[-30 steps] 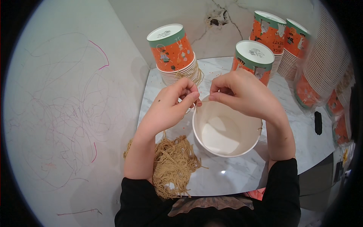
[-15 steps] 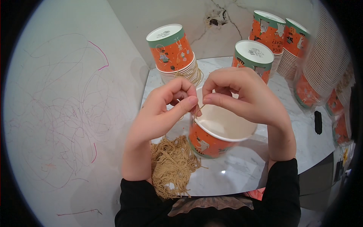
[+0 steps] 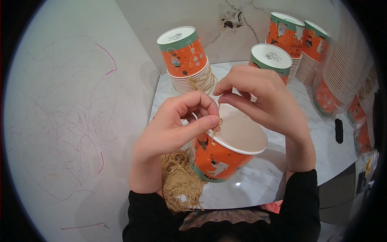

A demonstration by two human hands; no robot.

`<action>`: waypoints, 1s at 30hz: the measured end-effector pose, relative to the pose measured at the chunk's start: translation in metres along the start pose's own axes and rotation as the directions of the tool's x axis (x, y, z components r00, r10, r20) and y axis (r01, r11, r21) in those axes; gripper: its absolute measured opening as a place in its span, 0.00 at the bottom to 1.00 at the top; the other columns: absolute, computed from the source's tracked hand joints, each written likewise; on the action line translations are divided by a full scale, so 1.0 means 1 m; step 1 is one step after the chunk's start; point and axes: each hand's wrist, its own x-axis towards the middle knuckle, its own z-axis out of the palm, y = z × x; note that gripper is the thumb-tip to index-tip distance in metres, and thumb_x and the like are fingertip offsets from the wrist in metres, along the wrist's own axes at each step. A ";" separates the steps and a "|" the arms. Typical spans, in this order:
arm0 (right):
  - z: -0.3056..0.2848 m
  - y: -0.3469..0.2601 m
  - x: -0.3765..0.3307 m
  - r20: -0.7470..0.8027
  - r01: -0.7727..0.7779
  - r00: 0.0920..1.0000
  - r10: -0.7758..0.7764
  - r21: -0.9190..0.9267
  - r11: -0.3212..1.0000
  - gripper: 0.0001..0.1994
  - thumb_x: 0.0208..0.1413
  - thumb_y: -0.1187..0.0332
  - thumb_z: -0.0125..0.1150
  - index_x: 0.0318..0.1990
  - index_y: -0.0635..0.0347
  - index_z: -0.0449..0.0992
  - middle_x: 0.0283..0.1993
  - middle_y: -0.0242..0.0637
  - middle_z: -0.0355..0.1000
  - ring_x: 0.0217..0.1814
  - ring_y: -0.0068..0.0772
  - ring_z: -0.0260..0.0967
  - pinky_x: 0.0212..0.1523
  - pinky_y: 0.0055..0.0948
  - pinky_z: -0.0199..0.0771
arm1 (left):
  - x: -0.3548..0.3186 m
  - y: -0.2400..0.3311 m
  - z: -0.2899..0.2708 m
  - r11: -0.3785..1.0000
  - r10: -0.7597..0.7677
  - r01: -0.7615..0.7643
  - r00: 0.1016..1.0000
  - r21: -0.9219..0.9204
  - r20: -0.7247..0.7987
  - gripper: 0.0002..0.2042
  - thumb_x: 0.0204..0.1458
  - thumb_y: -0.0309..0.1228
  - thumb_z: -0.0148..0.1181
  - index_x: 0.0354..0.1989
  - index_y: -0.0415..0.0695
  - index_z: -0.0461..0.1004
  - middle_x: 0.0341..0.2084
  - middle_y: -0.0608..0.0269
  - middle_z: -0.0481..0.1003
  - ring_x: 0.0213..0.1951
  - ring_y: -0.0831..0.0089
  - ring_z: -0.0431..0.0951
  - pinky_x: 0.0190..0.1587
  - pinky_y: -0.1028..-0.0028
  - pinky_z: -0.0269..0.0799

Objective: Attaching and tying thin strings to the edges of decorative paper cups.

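Note:
An orange paper bucket [image 3: 225,155] with a green base band and white rim stands tilted before me, its mouth facing up. A thin tan cord [image 3: 214,136] hangs at the rim's left side and loops near my fingertips. My left hand [image 3: 185,119] pinches the cord with thumb and forefinger just over the rim. Above the mouth, my right hand [image 3: 254,94] pinches the cord's upper end, pulled upward. A loose heap of tan cords [image 3: 181,179] lies on the marble-patterned table by the bucket, partly under my left forearm.
At the back left is a stack of nested upside-down buckets [image 3: 183,54] with cords draped on it. More bucket stacks [image 3: 284,32] stand at the back right, some in clear plastic wrap [image 3: 342,60]. A black object [image 3: 339,130] lies near the right edge. A scribbled white wall [image 3: 72,121] borders the left.
The bucket has tilted and shifted left and nearer, now covering part of the cord heap. My left hand has moved slightly down and right; my right hand has risen, drawing the cord up.

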 end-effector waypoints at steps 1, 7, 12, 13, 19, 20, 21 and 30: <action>0.003 -0.001 0.000 -0.001 0.004 1.000 -0.004 0.002 1.000 0.05 0.55 0.76 0.64 0.38 0.62 0.75 0.36 0.40 0.75 0.36 0.43 0.74 0.36 0.36 0.72 | 0.000 -0.001 0.002 1.000 0.000 0.000 1.000 0.003 -0.002 0.05 0.61 0.27 0.61 0.39 0.39 0.73 0.30 0.68 0.78 0.31 0.85 0.77 0.32 0.83 0.70; 0.012 -0.003 0.000 -0.096 -0.079 0.991 0.090 0.112 0.991 0.05 0.55 0.78 0.62 0.38 0.66 0.73 0.35 0.43 0.74 0.36 0.45 0.76 0.35 0.36 0.74 | 0.007 -0.007 0.010 0.977 -0.044 0.023 0.995 -0.211 -0.092 0.07 0.60 0.26 0.64 0.41 0.37 0.75 0.32 0.65 0.79 0.31 0.85 0.77 0.33 0.82 0.73; 0.013 -0.005 -0.001 -0.058 -0.189 0.973 0.225 0.361 0.913 0.06 0.56 0.79 0.61 0.40 0.67 0.72 0.36 0.42 0.76 0.36 0.35 0.79 0.37 0.30 0.78 | 0.012 -0.010 0.010 0.967 -0.109 0.082 0.989 -0.241 -0.102 0.08 0.60 0.26 0.64 0.42 0.35 0.75 0.33 0.64 0.80 0.31 0.84 0.77 0.36 0.81 0.74; 0.012 -0.005 -0.002 -0.058 -0.190 0.973 0.225 0.359 0.914 0.06 0.56 0.79 0.61 0.40 0.67 0.72 0.36 0.42 0.76 0.36 0.35 0.79 0.37 0.30 0.78 | 0.013 -0.010 0.010 0.967 -0.108 0.081 0.989 -0.242 -0.102 0.08 0.60 0.26 0.64 0.42 0.35 0.75 0.33 0.64 0.80 0.31 0.84 0.77 0.36 0.81 0.74; 0.005 -0.006 -0.001 -0.003 -0.260 0.958 0.287 0.409 0.875 0.05 0.56 0.80 0.61 0.39 0.68 0.73 0.34 0.41 0.76 0.35 0.29 0.79 0.37 0.28 0.78 | 0.018 -0.019 0.007 0.965 -0.061 0.028 0.991 -0.260 -0.119 0.07 0.62 0.27 0.62 0.42 0.36 0.74 0.35 0.66 0.77 0.33 0.83 0.77 0.38 0.81 0.74; 0.003 -0.006 -0.001 0.019 -0.264 0.962 0.273 0.336 0.904 0.04 0.56 0.79 0.61 0.38 0.68 0.74 0.33 0.41 0.76 0.36 0.32 0.78 0.38 0.29 0.77 | 0.019 -0.023 0.008 0.968 -0.010 -0.030 0.988 -0.250 -0.156 0.06 0.62 0.27 0.62 0.41 0.39 0.73 0.34 0.68 0.77 0.32 0.84 0.76 0.35 0.82 0.73; 0.001 -0.006 -0.002 0.043 -0.264 0.964 0.262 0.261 0.929 0.04 0.55 0.78 0.62 0.37 0.67 0.74 0.33 0.41 0.76 0.36 0.34 0.77 0.39 0.31 0.76 | 0.020 -0.024 0.009 0.967 0.040 -0.086 0.980 -0.238 -0.192 0.04 0.62 0.27 0.62 0.40 0.41 0.73 0.32 0.69 0.77 0.30 0.85 0.76 0.32 0.83 0.71; -0.006 -0.004 -0.009 0.129 -0.103 0.988 0.083 0.152 0.983 0.04 0.56 0.74 0.61 0.37 0.65 0.75 0.34 0.44 0.75 0.38 0.46 0.75 0.40 0.36 0.73 | 0.012 -0.006 -0.004 0.997 -0.025 0.019 0.996 -0.072 -0.081 0.05 0.64 0.25 0.58 0.43 0.39 0.70 0.37 0.66 0.76 0.28 0.83 0.78 0.28 0.82 0.73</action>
